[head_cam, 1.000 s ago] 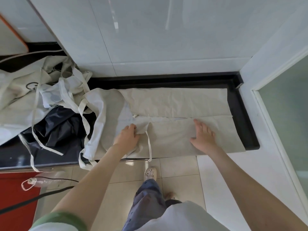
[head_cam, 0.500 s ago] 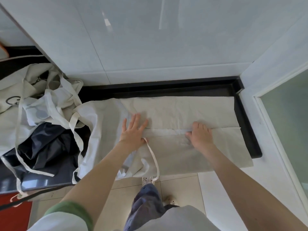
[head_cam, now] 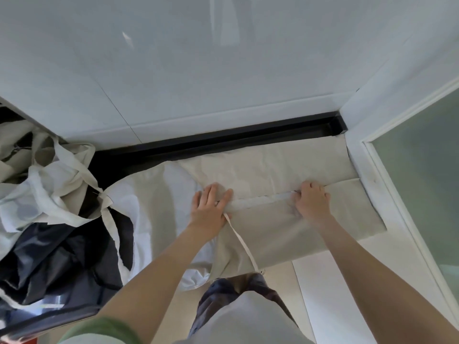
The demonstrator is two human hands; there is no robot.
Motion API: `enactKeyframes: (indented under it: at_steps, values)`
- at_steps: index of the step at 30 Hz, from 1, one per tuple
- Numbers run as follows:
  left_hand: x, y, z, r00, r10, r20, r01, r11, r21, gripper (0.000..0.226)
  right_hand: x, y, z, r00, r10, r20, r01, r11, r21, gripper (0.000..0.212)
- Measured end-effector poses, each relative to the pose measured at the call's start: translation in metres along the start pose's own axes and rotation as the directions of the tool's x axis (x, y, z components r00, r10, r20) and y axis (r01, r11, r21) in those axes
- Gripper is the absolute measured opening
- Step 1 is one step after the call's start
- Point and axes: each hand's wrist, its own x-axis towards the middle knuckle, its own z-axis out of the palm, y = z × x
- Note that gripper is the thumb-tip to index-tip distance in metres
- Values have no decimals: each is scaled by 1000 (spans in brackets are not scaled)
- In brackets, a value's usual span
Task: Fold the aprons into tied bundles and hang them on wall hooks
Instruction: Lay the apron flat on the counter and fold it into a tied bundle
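Observation:
A beige apron (head_cam: 285, 165) lies spread across the black counter (head_cam: 223, 142), its near half folded over and hanging off the front edge. My left hand (head_cam: 210, 209) lies flat with straight fingers on the left end of the fold edge. My right hand (head_cam: 311, 202) has curled fingers gripping the same fold edge further right. A white apron strap (head_cam: 242, 244) runs from under my left hand down over the front edge. The apron's white upper part (head_cam: 154, 194) extends to the left.
A heap of other aprons, pale (head_cam: 42, 184) and dark navy (head_cam: 57, 259), fills the counter's left side. A white tiled wall (head_cam: 198, 70) rises behind. A frosted glass door (head_cam: 422, 175) and its white frame close off the right. Floor tiles (head_cam: 280, 276) lie below.
Both hands slid away from me to the fold edge. My right hand's fingers curled onto the cloth. The apron now reaches the counter's right corner, and the view tilted up.

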Motion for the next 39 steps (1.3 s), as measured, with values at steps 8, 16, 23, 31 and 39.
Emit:
enactKeyframes:
  at_steps: [8,16,23,31,39]
  values:
    - [1,2,-12,999,-18,-37,17,1000,-19,64,-1,-25,-31,960,-259,108,174,851,495,9]
    - [4,10,-16,994,-100,-38,95,989,-110,56,-56,-94,-23,670,-570,475,202,756,622,65]
    - [-5,-4,-6,989,-29,148,69,961,-269,75,-63,-104,11,696,-578,426,355,793,496,33]
    - [-5,-14,-6,963,32,268,24,979,-201,101,-18,-90,-40,743,-370,557,-205,667,716,41]
    - [-7,-11,-5,960,8,279,59,971,-233,99,37,-68,-85,936,-331,119,159,701,695,53]
